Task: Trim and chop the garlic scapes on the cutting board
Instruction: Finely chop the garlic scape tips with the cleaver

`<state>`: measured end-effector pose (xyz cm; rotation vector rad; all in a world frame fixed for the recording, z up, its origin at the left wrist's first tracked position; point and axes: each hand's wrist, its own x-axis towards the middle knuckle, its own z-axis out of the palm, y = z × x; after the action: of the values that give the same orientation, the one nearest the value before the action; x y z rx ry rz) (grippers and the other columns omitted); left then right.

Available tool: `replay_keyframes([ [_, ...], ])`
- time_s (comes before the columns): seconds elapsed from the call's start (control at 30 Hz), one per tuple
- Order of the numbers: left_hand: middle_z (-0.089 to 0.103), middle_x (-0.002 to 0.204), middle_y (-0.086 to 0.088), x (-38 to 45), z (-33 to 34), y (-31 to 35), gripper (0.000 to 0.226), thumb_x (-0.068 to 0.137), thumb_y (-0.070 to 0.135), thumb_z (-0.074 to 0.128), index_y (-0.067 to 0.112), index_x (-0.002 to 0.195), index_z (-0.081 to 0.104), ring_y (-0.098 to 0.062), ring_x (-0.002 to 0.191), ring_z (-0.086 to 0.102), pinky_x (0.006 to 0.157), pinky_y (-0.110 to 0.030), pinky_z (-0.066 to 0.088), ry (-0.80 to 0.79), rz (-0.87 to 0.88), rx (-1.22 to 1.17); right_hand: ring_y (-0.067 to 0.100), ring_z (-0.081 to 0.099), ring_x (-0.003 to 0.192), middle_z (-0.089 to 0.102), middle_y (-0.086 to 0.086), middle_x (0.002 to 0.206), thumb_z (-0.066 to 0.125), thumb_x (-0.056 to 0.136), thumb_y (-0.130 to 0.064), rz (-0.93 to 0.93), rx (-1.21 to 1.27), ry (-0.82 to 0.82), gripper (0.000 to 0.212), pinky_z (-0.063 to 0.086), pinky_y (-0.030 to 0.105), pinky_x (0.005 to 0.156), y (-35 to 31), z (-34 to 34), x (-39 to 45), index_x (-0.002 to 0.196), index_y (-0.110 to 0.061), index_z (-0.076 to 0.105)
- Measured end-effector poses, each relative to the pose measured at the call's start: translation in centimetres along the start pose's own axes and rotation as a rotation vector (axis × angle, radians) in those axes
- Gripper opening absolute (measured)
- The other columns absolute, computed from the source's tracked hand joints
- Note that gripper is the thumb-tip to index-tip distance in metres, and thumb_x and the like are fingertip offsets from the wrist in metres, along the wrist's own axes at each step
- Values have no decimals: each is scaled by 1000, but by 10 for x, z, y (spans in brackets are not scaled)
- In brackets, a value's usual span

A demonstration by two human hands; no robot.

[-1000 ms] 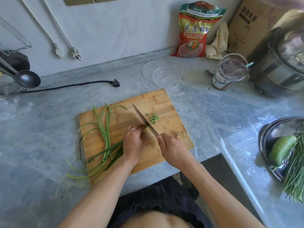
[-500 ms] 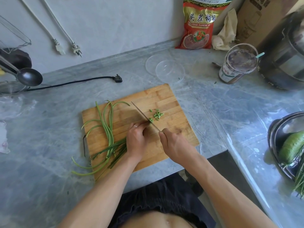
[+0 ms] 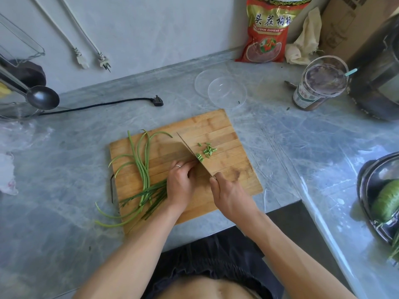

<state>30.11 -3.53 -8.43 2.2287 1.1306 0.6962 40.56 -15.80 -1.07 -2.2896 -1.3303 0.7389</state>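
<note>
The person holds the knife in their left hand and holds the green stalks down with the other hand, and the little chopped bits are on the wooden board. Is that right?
Almost. The knife is in the right hand, not the left. The left hand holds the green stalks down. The chopped bits do lie on the wooden board. The head view shows this.
</note>
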Motion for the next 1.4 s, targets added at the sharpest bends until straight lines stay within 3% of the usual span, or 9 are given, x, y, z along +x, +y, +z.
replay_keyframes([
  [0.2, 75, 93, -2, 0, -5, 3, 26, 82, 6, 59, 16, 97, 78, -23, 87, 59, 76, -25, 42, 1, 20, -9, 29, 47, 54, 45, 2, 60, 23, 103, -45, 7, -11, -38, 36, 32, 33, 46, -19, 0, 15, 96, -16, 42],
  [0.33, 75, 95, -5, 1, -4, 2, 40, 72, -12, 63, 11, 102, 78, -26, 89, 60, 77, -21, 41, 4, 10, 10, 26, 47, 48, 47, 3, 57, 24, 103, -44, 24, 59, -44, 34, 33, 33, 46, -6, -4, 5, 85, -19, 39],
  [0.57, 76, 100, -2, -1, -7, 6, 37, 77, -13, 66, 9, 104, 76, -24, 95, 67, 81, -28, 52, 10, 7, -7, 15, 41, 51, 47, 1, 61, 25, 104, -41, 118, 168, -5, 37, 28, 31, 46, -6, -12, 19, 73, -23, 34],
  [0.73, 73, 99, -5, -2, -11, 1, 16, 88, 3, 68, 7, 103, 74, -23, 88, 68, 73, -32, 54, 2, 3, -27, 16, 37, 54, 43, 1, 61, 27, 103, -40, 119, 195, -9, 39, 29, 32, 49, -1, -14, 22, 69, -23, 32],
  [0.87, 73, 101, -3, -3, -11, -3, 17, 92, 13, 64, 7, 102, 75, -27, 92, 64, 65, -40, 56, -29, 56, 117, 16, 30, 49, 36, -2, 54, 32, 103, -35, 59, 229, 25, 41, 29, 33, 49, 0, -15, 13, 65, -19, 31],
  [1.0, 73, 102, -2, -6, -12, -3, 24, 81, 2, 73, 8, 104, 76, -28, 91, 62, 69, -39, 56, -18, 94, 190, 16, 31, 48, 35, -3, 53, 31, 102, -38, 13, 206, 11, 40, 30, 33, 50, 0, -14, 5, 65, -22, 32],
  [1.23, 70, 102, -8, -8, -7, -7, 40, 77, -13, 69, 7, 111, 75, -28, 96, 62, 82, -36, 53, 0, 70, 102, 15, 32, 47, 39, 0, 55, 30, 102, -40, -3, 158, -50, 39, 26, 27, 48, -2, -9, -2, 68, -22, 33],
  [1.4, 72, 99, -7, -9, -8, -3, 42, 75, -16, 66, 7, 108, 76, -28, 94, 64, 81, -25, 48, 24, 57, 60, 18, 38, 49, 44, 2, 57, 29, 102, -44, 8, 147, -70, 39, 31, 31, 49, -3, -11, -5, 69, -24, 35],
])
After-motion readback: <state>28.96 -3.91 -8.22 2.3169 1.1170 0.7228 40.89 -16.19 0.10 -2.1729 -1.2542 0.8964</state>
